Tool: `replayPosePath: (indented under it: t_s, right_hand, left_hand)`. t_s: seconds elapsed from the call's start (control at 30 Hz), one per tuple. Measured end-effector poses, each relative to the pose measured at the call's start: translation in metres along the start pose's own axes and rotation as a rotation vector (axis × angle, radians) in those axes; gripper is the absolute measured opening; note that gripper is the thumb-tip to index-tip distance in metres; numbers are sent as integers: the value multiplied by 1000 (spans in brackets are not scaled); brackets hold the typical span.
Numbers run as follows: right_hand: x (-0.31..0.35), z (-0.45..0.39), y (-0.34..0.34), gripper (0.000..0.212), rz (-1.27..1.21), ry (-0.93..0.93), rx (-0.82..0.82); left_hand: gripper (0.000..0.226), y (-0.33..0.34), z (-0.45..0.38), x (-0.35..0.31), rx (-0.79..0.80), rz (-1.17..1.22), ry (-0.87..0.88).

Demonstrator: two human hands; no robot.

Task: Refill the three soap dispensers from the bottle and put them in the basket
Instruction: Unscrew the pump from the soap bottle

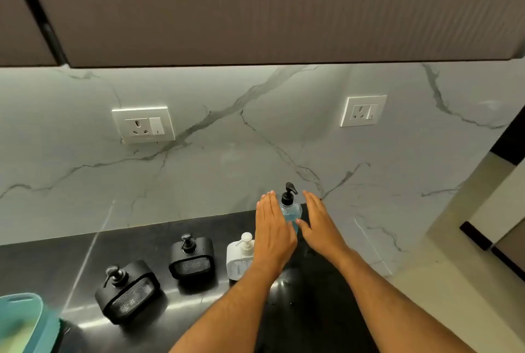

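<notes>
While three soap dispensers (191, 260) are being kept along the counter's (306, 307) back edge, the blue bottle (290, 208) is being flanked there by flat-fingered, ungripping left hand (273, 232) and right hand (319, 223); basket (21, 321) at left edge.

A dark, glossy countertop (142, 242) ran along the lower part of the view and carried bright reflected streaks of light. Behind it stood a white marble-look backsplash (255, 139) with grey veining. Two white socket-and-switch plates were mounted on that backsplash: a left wall socket (143, 125) and, well apart from it, a right wall socket (363, 110). Above, brown overhead cabinets (284, 9) with a fine ribbed finish spanned the top, a dark vertical gap dividing two doors at the left. At the right edge a beige wall (466, 222) adjoined dark trim.
</notes>
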State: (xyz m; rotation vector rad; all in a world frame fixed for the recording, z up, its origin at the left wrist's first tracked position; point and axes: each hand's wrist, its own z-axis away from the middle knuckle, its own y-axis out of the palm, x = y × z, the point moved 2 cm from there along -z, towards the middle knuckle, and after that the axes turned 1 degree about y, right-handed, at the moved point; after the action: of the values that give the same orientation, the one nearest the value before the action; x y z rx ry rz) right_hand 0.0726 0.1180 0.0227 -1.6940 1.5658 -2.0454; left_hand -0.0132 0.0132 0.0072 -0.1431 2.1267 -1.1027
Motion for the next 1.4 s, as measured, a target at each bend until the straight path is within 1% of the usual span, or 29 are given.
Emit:
replayPosePath:
  t_s: [0.07,0.13,0.3,0.53,0.73,0.9,1.0,1.07,1.23,1.4]
  right_hand:
    - [-3,-4,3,78,-61,-6,41]
    - [-7,-8,7,77,-103,-1,89]
    - [-18,-17,15,79,-186,14,168]
    - [-28,-26,24,79,-296,14,189]
    - [-29,-27,25,77,-325,11,139]
    - [-31,-17,22,74,-330,-1,99]
    - [-35,-8,17,76,-331,15,64]
    - [-34,0,11,74,-332,16,31]
    - [-20,23,-5,73,-351,4,-64]
    - [10,53,-9,73,-354,-18,-145]
  left_hand:
    - [78,3,-3,1,8,55,-55]
    - [79,5,-4,2,53,85,-122]
    - [81,9,-11,2,107,144,-182]
    - [88,21,-14,5,105,221,-270]
    - [81,18,-20,5,126,290,-302]
    - [78,18,-13,0,140,256,-230]
    - [75,15,-8,-8,150,264,-193]
    - [75,13,-4,-13,145,272,-161]
    - [74,-1,7,-24,120,282,-74]
    - [74,-36,22,-19,94,328,12]
